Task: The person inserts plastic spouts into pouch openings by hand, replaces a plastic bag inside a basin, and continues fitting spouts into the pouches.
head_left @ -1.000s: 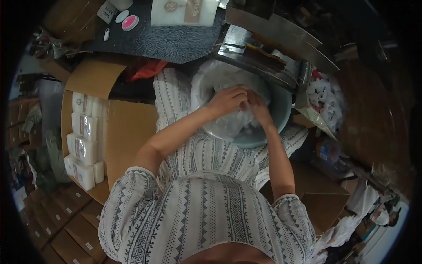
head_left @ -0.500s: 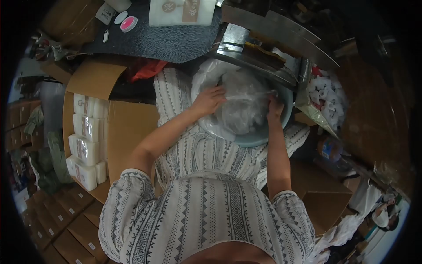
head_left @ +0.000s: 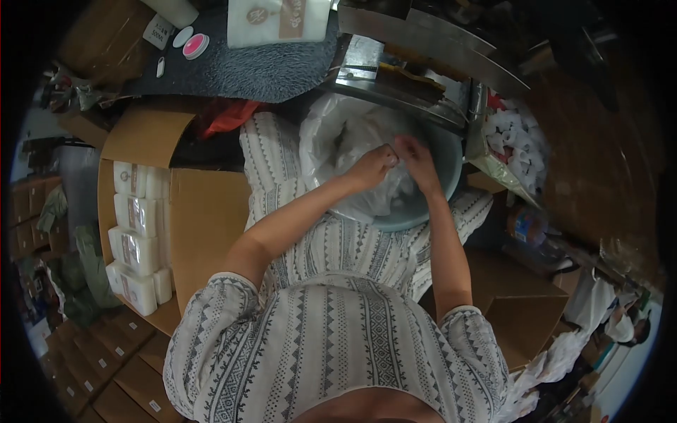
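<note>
A blue-green basin (head_left: 451,169) rests on my lap, with crumpled clear plastic film (head_left: 326,141) lining its left side and filling much of it. Over the middle of the basin my left hand (head_left: 374,168) is closed, its fingertips pinched near the plastic. Close beside it on the right is my right hand (head_left: 416,156), also closed, its fingertips slightly blurred. The two hands nearly meet. What either one pinches is too small to make out.
An open carton (head_left: 208,233) on the left holds stacked white packs (head_left: 135,250). Behind the basin is a metal-edged machine (head_left: 402,99). A bag of white rolled pieces (head_left: 518,144) stands at the right. Beyond the carton, a blue-grey mat (head_left: 271,70) carries another white pack (head_left: 257,25).
Half a second ago my hands were apart with plastic stretched between them; now they have come together over the basin. The whole view has shifted slightly.
</note>
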